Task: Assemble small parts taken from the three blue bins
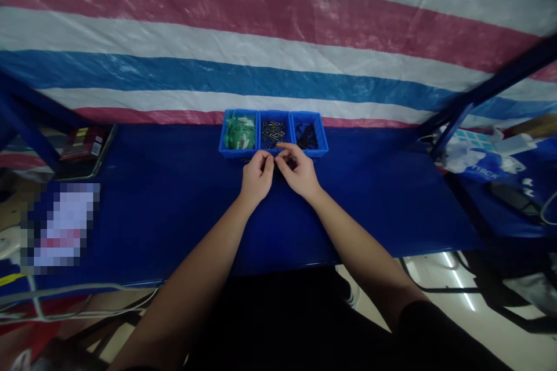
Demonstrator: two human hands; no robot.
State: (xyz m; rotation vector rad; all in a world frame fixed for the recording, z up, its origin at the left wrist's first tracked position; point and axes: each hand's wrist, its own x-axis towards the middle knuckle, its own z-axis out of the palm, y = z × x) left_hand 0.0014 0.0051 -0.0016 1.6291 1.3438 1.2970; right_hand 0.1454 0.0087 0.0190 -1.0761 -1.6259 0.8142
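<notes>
My left hand (pixel 257 175) and my right hand (pixel 299 170) meet just in front of three joined blue bins. Thumb and fingers are pinched together on each hand, and whatever lies between the fingertips is too small or hidden to make out. The left bin (pixel 223 140) holds green plastic bags with pale pieces inside. Many small metal pins or screws (pixel 273 129) lie in the middle bin, right behind my fingertips. Small black parts (pixel 306 135) fill the bottom of the right bin (pixel 322 134).
The bins stand at the back of a blue table (pixel 369 197), against a striped plastic sheet (pixel 270 78). A dark red box (pixel 85 144) lies on a tray at the left, near a blurred-out panel (pixel 65 223). Plastic packages (pixel 483 159) lie at the right. White cables (pixel 78 288) run along the front left.
</notes>
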